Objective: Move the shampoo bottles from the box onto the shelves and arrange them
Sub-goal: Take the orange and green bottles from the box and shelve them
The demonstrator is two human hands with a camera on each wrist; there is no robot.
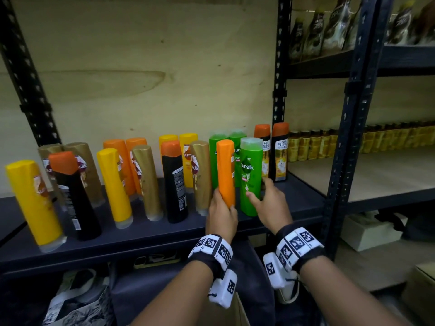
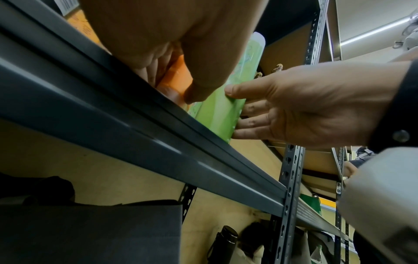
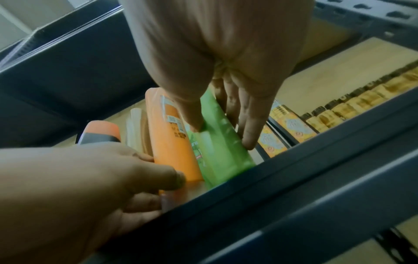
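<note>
From the head view, the dark shelf [image 1: 294, 196] already carried many shampoo bottles standing cap-down in loose rows, yellow, gold, orange and black ones from nine o'clock toward the centre, green ones and two black orange-capped ones toward two o'clock. The left hand [image 1: 221, 216] had its fingers wrapped round the lower end of an orange bottle [image 1: 225, 171], standing at the front edge. At three o'clock of it the right hand [image 1: 270, 205] cupped a green bottle [image 1: 250, 175], thumb on its front, fingers round its far side. I judged the stocking well advanced; the box was not plainly in view, so what remained was unclear, and the rows still looked uneven.

From the left wrist view, the right hand [image 2: 305, 107] pinched the green bottle [image 2: 217, 114] just above the shelf lip [image 2: 158, 142], thumb in front, three fingers behind.

From the right wrist view, the left hand [image 3: 101, 178] clamped the orange bottle [image 3: 174, 139], which touched the green bottle [image 3: 221, 148] at its three o'clock side. Both stood close to the front lip [image 3: 294, 187], so little margin lay toward six o'clock. Open shelf seemed to remain toward twelve o'clock behind them; the neighbours at nine and three o'clock crowded any sideways shift.
</note>
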